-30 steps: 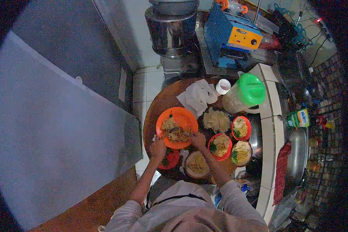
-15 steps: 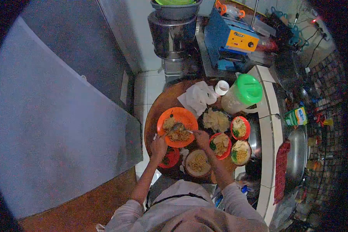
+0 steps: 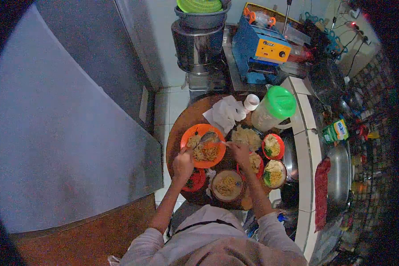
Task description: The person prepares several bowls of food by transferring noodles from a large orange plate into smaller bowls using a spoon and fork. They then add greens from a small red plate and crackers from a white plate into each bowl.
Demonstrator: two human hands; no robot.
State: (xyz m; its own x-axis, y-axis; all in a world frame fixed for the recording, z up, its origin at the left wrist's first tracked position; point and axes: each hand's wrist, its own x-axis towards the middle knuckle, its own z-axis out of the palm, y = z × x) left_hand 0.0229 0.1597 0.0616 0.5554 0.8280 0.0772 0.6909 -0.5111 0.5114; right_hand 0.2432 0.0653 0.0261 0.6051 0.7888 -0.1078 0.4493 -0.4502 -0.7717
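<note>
An orange plate holds a mound of noodles. My left hand is closed at the plate's lower left edge, gripping a metal spoon whose bowl is over the noodles. My right hand is closed beyond the plate's right edge. From its fingers a metal utensil with a pale handle reaches in over the plate; its head is hard to make out. Below the plate are a red bowl with greens and a round bowl of noodles. My right forearm partly covers a red bowl of noodles.
Right of my right hand stand a red bowl and another noodle bowl. Behind are flat pale food pieces, a white plastic bag, a white cup and a green-lidded pitcher. A tiled counter edge borders the right.
The spoon has moved up and slightly right over the plate. My right hand has risen a little, and its utensil now sits higher. The whole view has shifted slightly.
</note>
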